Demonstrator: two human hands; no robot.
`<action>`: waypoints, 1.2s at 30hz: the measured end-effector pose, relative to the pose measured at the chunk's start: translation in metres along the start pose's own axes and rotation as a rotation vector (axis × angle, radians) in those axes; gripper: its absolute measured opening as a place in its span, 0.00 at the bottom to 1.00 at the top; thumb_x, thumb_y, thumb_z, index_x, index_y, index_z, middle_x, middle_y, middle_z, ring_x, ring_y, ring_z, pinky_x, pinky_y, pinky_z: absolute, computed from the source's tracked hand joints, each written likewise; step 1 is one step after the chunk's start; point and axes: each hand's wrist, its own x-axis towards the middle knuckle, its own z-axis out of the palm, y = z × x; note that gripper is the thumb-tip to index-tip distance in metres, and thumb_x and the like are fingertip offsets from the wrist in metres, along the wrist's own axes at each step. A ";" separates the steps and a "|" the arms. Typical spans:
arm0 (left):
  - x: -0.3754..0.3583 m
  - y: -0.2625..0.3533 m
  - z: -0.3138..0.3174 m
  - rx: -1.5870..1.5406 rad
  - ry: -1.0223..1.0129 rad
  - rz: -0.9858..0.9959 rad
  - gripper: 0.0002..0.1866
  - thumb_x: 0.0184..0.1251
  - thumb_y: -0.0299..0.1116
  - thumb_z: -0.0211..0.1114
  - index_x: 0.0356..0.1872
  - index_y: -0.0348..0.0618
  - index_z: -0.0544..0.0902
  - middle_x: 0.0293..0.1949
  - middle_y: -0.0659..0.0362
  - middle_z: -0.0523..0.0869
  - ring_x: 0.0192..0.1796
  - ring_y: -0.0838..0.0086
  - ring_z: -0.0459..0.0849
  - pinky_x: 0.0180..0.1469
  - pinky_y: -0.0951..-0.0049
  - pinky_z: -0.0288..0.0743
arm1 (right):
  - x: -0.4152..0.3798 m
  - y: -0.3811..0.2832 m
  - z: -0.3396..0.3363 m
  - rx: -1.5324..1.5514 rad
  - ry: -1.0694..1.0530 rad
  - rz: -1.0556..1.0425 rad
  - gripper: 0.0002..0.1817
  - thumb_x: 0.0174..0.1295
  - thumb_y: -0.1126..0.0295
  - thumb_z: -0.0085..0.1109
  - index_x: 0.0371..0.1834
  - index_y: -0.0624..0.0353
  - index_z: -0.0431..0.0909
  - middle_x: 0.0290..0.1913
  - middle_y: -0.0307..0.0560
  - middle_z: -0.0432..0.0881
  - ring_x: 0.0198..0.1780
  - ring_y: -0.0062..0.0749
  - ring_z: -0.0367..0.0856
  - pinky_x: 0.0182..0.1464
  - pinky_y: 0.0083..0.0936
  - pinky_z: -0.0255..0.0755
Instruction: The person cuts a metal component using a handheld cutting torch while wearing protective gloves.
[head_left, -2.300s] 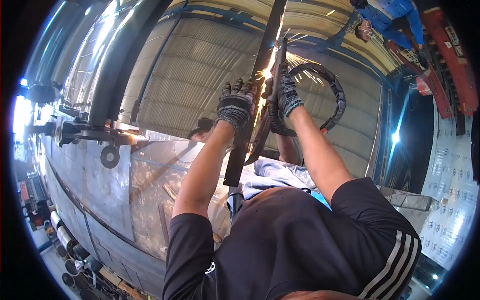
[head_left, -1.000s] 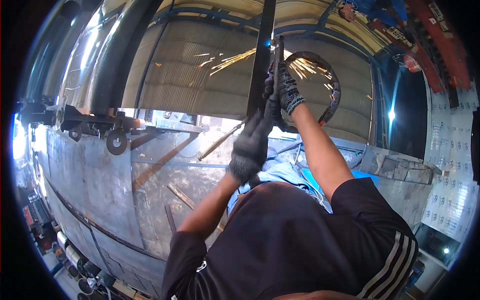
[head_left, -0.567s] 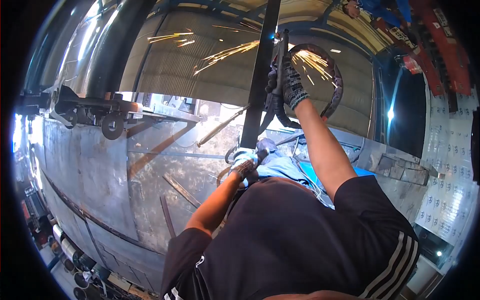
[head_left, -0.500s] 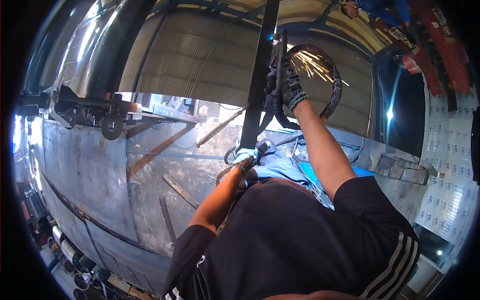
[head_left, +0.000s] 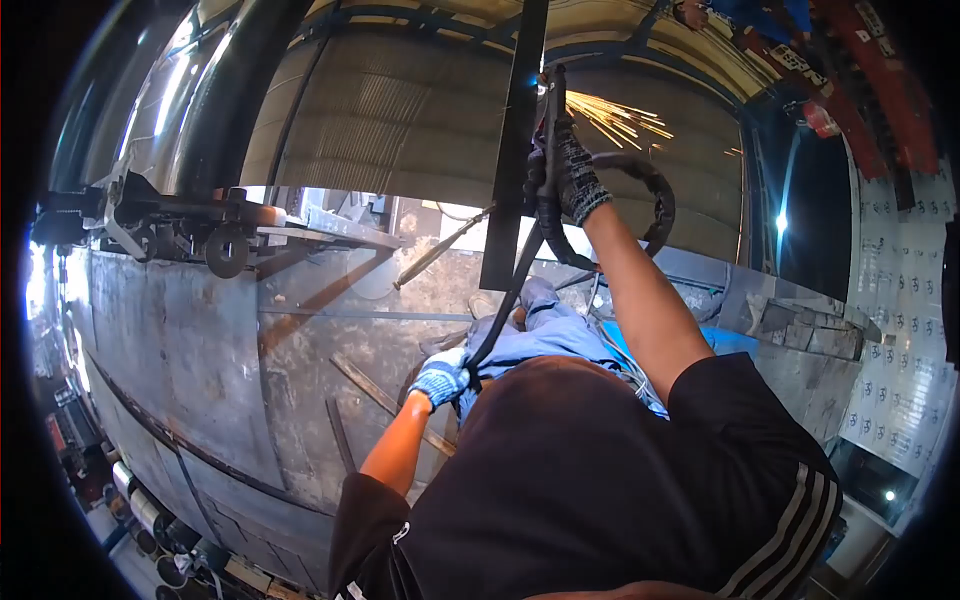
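My right hand (head_left: 577,172), in a dark patterned glove, is wrapped round a black torch (head_left: 552,135) at the top centre. Orange sparks (head_left: 615,115) spray to the right from beside its tip. The torch tip meets a long dark metal bar (head_left: 515,160) that stands upright in the view. Lower down, my left hand (head_left: 441,378), in a light blue and white glove, is closed round the black cable (head_left: 508,305) just left of my body. A thick loop of cable (head_left: 655,190) hangs right of my right wrist.
Thick shiny pipes (head_left: 215,100) fill the upper left, above a metal fixture (head_left: 140,215). Grey metal plates (head_left: 170,340) cover the left floor, with thin strips (head_left: 375,385) lying there. Red beams (head_left: 880,100) are at the upper right, near a person in blue (head_left: 745,15).
My left hand has moved down and left, away from the bar's lower end, and now holds the cable. My right hand and torch have shifted slightly left and down. The sparks have changed shape.
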 end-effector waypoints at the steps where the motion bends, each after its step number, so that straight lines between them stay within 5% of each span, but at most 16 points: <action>1: -0.013 -0.016 0.005 -0.029 0.010 0.002 0.15 0.67 0.37 0.62 0.50 0.44 0.85 0.48 0.41 0.90 0.53 0.42 0.88 0.57 0.47 0.81 | -0.008 -0.002 0.005 0.013 0.008 0.030 0.31 0.70 0.26 0.55 0.39 0.44 0.74 0.21 0.38 0.78 0.19 0.36 0.79 0.23 0.43 0.79; 9: -0.081 -0.078 0.039 0.299 -0.426 -0.409 0.22 0.69 0.49 0.69 0.60 0.53 0.84 0.58 0.49 0.91 0.64 0.53 0.88 0.67 0.47 0.74 | -0.012 0.018 0.001 -0.078 0.030 -0.061 0.27 0.73 0.29 0.54 0.40 0.40 0.75 0.21 0.35 0.77 0.19 0.34 0.79 0.24 0.42 0.79; 13: -0.088 -0.062 0.036 0.303 -0.521 -0.462 0.27 0.66 0.54 0.69 0.63 0.54 0.84 0.61 0.47 0.90 0.67 0.55 0.86 0.72 0.49 0.70 | -0.014 0.029 -0.001 0.043 -0.034 0.012 0.26 0.74 0.29 0.53 0.40 0.39 0.74 0.23 0.34 0.77 0.21 0.31 0.78 0.24 0.40 0.77; 19: -0.022 -0.093 0.062 -0.045 -0.147 -0.325 0.31 0.66 0.58 0.69 0.66 0.54 0.85 0.64 0.47 0.88 0.68 0.52 0.85 0.70 0.55 0.76 | -0.021 0.039 -0.005 0.043 -0.037 -0.043 0.26 0.74 0.29 0.54 0.41 0.39 0.73 0.23 0.31 0.75 0.21 0.26 0.77 0.25 0.34 0.75; 22: 0.001 -0.071 0.040 -0.044 -0.055 -0.345 0.24 0.73 0.47 0.70 0.64 0.45 0.85 0.61 0.48 0.90 0.65 0.54 0.87 0.68 0.59 0.78 | -0.039 0.044 0.000 0.038 -0.018 -0.044 0.25 0.74 0.31 0.54 0.42 0.40 0.73 0.23 0.33 0.75 0.20 0.27 0.76 0.25 0.35 0.75; 25: 0.027 -0.067 0.018 -0.332 0.260 -0.277 0.19 0.77 0.43 0.66 0.62 0.46 0.86 0.57 0.48 0.92 0.61 0.60 0.90 0.65 0.62 0.80 | -0.043 0.050 0.001 0.070 -0.027 -0.030 0.26 0.75 0.31 0.54 0.43 0.42 0.74 0.23 0.34 0.75 0.20 0.29 0.76 0.25 0.37 0.76; 28: 0.070 -0.061 -0.015 -0.417 0.513 0.081 0.19 0.85 0.40 0.56 0.61 0.40 0.86 0.59 0.49 0.90 0.62 0.63 0.88 0.66 0.64 0.80 | -0.050 0.051 0.002 0.065 -0.045 -0.027 0.27 0.74 0.30 0.53 0.45 0.42 0.74 0.23 0.35 0.76 0.19 0.30 0.75 0.26 0.39 0.77; 31: 0.091 -0.044 -0.041 -0.556 0.579 0.323 0.23 0.88 0.44 0.52 0.67 0.36 0.82 0.63 0.50 0.88 0.65 0.66 0.87 0.68 0.65 0.79 | -0.053 0.056 0.000 0.049 -0.034 -0.053 0.28 0.73 0.29 0.54 0.46 0.43 0.74 0.24 0.37 0.78 0.19 0.32 0.76 0.25 0.41 0.77; 36: 0.092 0.028 -0.084 -1.293 0.378 0.230 0.25 0.90 0.44 0.53 0.77 0.42 0.76 0.68 0.58 0.85 0.66 0.71 0.86 0.60 0.70 0.83 | -0.048 0.070 -0.010 0.021 -0.027 -0.035 0.33 0.71 0.25 0.52 0.46 0.45 0.73 0.22 0.39 0.77 0.19 0.34 0.77 0.24 0.44 0.77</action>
